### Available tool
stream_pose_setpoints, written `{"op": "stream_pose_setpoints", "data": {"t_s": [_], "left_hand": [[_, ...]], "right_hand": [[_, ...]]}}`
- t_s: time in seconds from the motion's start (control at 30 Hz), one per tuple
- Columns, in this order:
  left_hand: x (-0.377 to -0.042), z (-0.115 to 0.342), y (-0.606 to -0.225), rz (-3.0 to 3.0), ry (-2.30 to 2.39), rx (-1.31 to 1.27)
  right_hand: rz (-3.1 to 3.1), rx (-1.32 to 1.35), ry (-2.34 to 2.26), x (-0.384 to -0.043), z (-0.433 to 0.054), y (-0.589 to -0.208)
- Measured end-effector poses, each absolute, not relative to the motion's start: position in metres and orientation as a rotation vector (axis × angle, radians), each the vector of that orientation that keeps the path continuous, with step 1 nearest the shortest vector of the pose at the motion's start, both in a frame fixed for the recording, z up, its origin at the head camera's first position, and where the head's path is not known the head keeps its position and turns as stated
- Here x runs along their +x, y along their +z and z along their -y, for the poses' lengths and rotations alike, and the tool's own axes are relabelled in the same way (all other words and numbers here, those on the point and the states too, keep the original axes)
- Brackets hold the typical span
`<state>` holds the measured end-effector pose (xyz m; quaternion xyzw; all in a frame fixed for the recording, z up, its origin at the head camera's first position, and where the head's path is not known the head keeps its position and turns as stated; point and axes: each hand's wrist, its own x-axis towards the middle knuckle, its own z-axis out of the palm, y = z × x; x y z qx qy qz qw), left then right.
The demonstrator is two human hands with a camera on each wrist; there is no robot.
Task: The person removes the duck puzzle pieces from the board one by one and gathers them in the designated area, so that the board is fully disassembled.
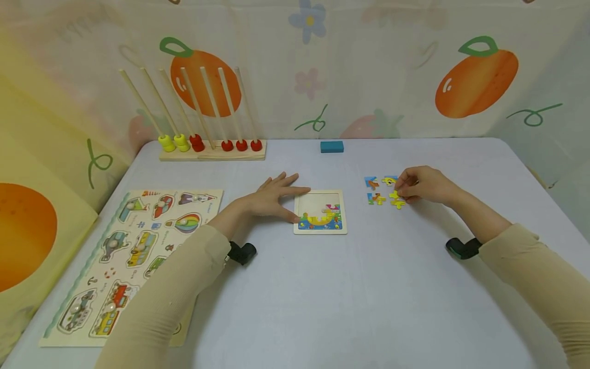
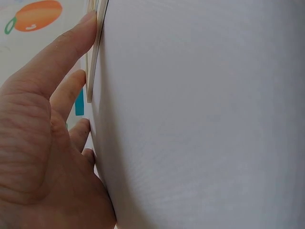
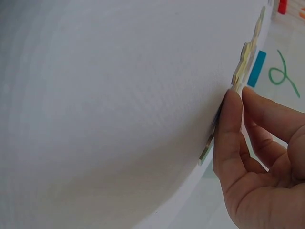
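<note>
Wooden frame (image 1: 320, 232) touches the left hand (image 1: 273, 198), fingers spread; the right hand (image 1: 426, 184) curls at pieces (image 1: 379, 199), whether pinching I can't tell.

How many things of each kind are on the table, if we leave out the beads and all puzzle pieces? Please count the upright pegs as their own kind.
Small puzzle frame: 1
Large picture board: 1
Blue block: 1
Wooden peg stand: 1
Upright pegs: 7
Total: 11
</note>
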<state>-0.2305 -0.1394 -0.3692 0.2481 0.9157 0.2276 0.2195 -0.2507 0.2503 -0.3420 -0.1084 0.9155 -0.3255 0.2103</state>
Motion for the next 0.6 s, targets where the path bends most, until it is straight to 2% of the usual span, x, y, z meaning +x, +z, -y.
{"op": "stream_pose_setpoints", "data": {"t_s": [0.6], "left_hand": [[-0.232, 0.14, -0.371, -2.533, 0.616, 0.692]], "right_hand": [[-2.595, -0.357, -0.911, -0.249, -0.239, -0.336]]}}
